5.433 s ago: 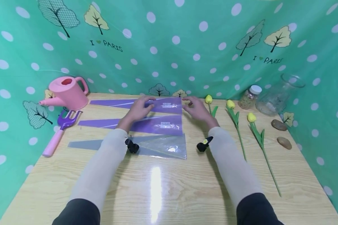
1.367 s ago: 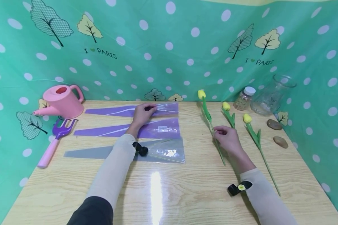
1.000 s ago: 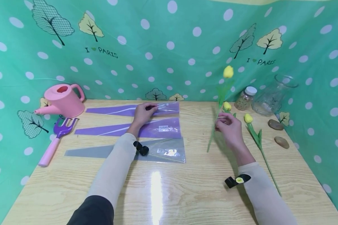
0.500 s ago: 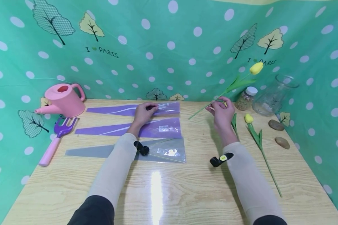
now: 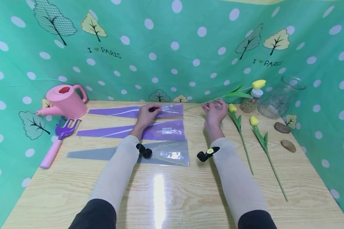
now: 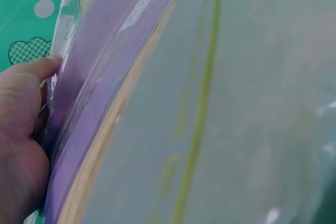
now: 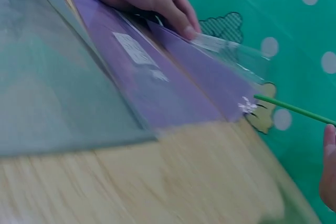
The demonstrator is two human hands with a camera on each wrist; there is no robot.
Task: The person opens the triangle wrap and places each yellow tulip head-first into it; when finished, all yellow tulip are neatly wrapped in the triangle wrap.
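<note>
My left hand [image 5: 145,116] pinches the film of the far purple flower sleeve [image 5: 114,112] near its wide end. In the right wrist view, the sleeve's clear upper layer [image 7: 236,51] stands lifted off the purple one. My right hand [image 5: 215,116] holds a yellow tulip [image 5: 259,84] by its green stem, blossom toward the right. The stem's cut end [image 7: 257,97] is at the sleeve's wide end; whether it is inside I cannot tell. A second purple sleeve [image 5: 103,132] and a grey sleeve [image 5: 94,154] lie nearer on the table.
Two more yellow tulips [image 5: 232,108] lie right of my right hand. A lidded jar [image 5: 248,105], a glass vase [image 5: 270,106] and two brown stones [image 5: 288,145] stand or lie beyond them. At the left are a pink watering can [image 5: 67,101] and a purple hand fork [image 5: 57,143].
My right hand picked up the tulip, tilted it with the blossom rightward and carried its stem end left to the far sleeve. My left hand came to pinch that sleeve's film and stayed there.
</note>
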